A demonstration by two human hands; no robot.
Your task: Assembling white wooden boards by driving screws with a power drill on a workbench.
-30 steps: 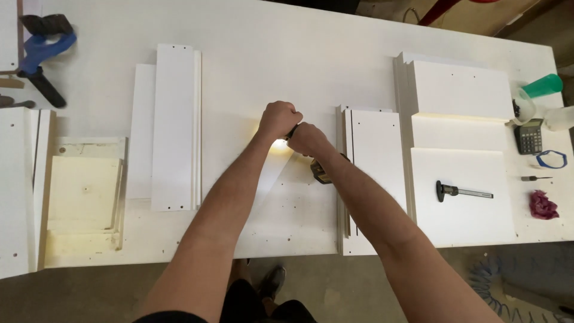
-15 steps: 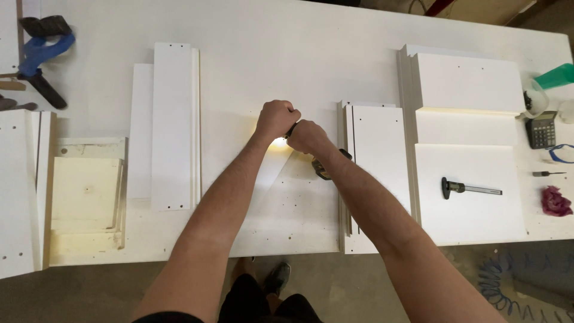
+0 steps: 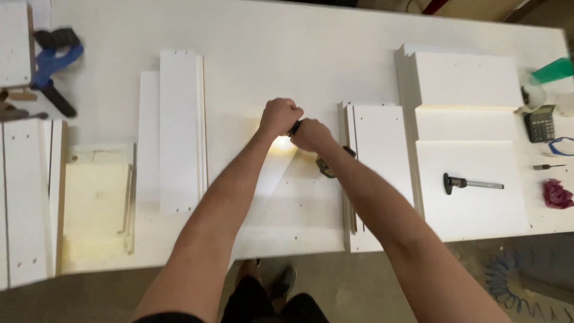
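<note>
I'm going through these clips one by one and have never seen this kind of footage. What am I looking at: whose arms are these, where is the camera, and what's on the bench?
There is no machine here. The camera sits on a person's head and looks down, so the two bare arms reaching in from the bottom are that person's own. The left hand and right hand are closed together over a small dark object; the hands hide what it is. They work above a white table covered with flat white panels. Another dark tool lies just beside the right wrist. To the right, a caliper rests on a panel, with a calculator and a crumpled red cloth beyond. At far left is a blue clamp.
</note>
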